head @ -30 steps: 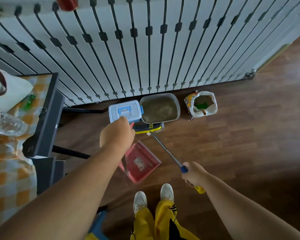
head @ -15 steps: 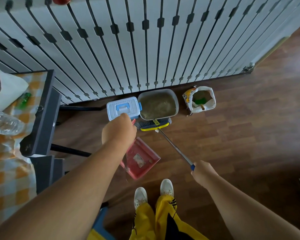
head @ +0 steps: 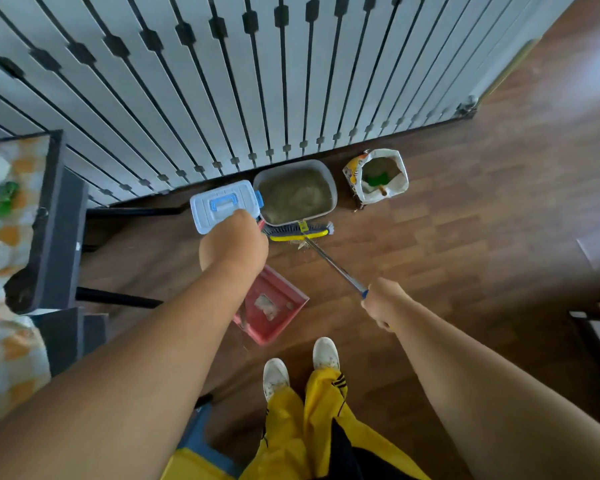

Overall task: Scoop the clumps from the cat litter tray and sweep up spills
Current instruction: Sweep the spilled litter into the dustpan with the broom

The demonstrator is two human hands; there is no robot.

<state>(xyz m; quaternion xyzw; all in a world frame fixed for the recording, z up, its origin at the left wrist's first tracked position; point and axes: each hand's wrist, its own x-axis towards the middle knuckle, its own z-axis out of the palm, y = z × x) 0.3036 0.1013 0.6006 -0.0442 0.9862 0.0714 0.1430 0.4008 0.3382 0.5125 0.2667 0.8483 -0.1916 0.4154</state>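
Head view: sweeping spilled litter just below the tray.

The right hand [head: 381, 301] grips the broom [head: 300, 233] handle; its head touches the litter tray [head: 297, 195] in the upper middle. The left hand [head: 234, 242] curls round the red dustpan [head: 272, 306] handle, pan in the middle. A hard push could bump the tray and spill more. A tipped pan could drop its bits.

Left hand [head: 234, 242] hides dustpan [head: 271, 306] handle; table [head: 54, 216] cut off at 9 o'clock; bag [head: 378, 176] contents unclear.
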